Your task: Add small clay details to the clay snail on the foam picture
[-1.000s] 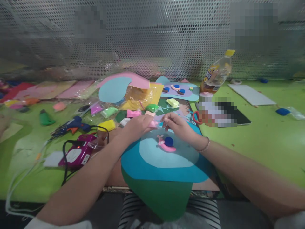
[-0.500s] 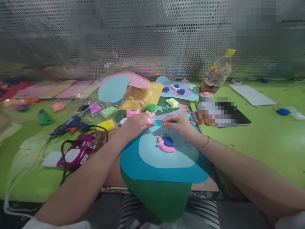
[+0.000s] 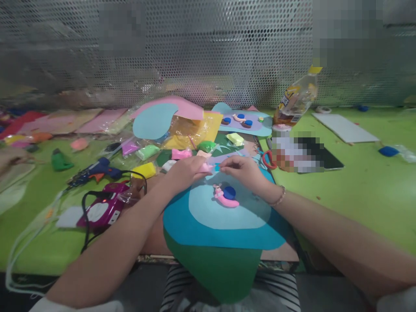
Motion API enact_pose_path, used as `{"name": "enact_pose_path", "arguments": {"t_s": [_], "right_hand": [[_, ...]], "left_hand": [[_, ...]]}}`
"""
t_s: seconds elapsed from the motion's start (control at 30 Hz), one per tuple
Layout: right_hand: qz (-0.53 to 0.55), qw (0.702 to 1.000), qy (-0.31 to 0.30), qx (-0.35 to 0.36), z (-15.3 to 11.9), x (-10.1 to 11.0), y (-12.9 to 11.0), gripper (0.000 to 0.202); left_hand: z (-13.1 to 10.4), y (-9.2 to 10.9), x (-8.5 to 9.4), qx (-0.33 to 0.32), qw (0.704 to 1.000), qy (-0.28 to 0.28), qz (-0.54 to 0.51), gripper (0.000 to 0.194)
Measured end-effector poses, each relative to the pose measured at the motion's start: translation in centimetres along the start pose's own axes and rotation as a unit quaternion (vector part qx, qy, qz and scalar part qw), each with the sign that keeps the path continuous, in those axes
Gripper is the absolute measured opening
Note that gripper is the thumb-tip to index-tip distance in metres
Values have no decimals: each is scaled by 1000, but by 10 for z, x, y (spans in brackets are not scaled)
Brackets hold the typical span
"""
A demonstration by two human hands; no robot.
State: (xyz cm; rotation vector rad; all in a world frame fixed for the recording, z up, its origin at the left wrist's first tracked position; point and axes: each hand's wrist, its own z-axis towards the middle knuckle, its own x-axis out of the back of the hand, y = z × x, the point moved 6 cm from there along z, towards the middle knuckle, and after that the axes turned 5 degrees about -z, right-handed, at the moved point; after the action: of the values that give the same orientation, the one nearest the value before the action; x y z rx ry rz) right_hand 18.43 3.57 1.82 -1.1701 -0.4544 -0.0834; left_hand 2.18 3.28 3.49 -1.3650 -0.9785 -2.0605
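Observation:
My left hand (image 3: 191, 169) is closed around a pink lump of modelling clay (image 3: 205, 167), apparently in clear wrap. Close on its right, my right hand (image 3: 238, 169) has thumb and forefinger pinched together; whatever is between them is too small to make out. Both hands are above the far part of a layered paper sheet: a light blue piece (image 3: 211, 219) on a darker blue one (image 3: 224, 238), over a green one (image 3: 217, 268). A pink clay snail (image 3: 226, 201) with a blue round shell (image 3: 229, 193) lies on the light blue paper, nearer me.
Left are a glue gun (image 3: 100, 170), a magenta device (image 3: 107, 206) with cables, and clay packs (image 3: 144, 170). Another person's hand (image 3: 13, 158) is at the left edge. Right are red-handled scissors (image 3: 269, 160), a bottle (image 3: 297, 99) and a white board (image 3: 346, 128).
My fingertips shift slightly at the pink clay, with the right hand moving a little left. Another person's hand comes into clearer view at the left edge. The snail stays put.

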Motion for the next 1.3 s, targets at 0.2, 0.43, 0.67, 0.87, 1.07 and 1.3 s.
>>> {"name": "enact_pose_path", "arguments": {"t_s": [0.2,0.43,0.67,0.87,1.07,1.3], "right_hand": [[-134,969,53,199,-9,-2,-28,13],[-110,978,59,164,-7,1,-27,15],[-30,997,77,8,-1,16,-5,26],[-20,1000,14,-6,1,7,1,18],[138,984,-39,-101,0,-5,14,17],[176,971,-60,-152,-1,-9,18,31]], "left_hand": [[-1,14,-3,-61,998,-8,-3,33],[-1,14,-2,-31,999,-5,-9,29],[1,4,2,12,1000,-2,2,31],[0,-1,4,37,999,11,16,33],[0,-2,3,37,999,12,17,33],[0,-3,0,50,998,-10,30,34]]}}
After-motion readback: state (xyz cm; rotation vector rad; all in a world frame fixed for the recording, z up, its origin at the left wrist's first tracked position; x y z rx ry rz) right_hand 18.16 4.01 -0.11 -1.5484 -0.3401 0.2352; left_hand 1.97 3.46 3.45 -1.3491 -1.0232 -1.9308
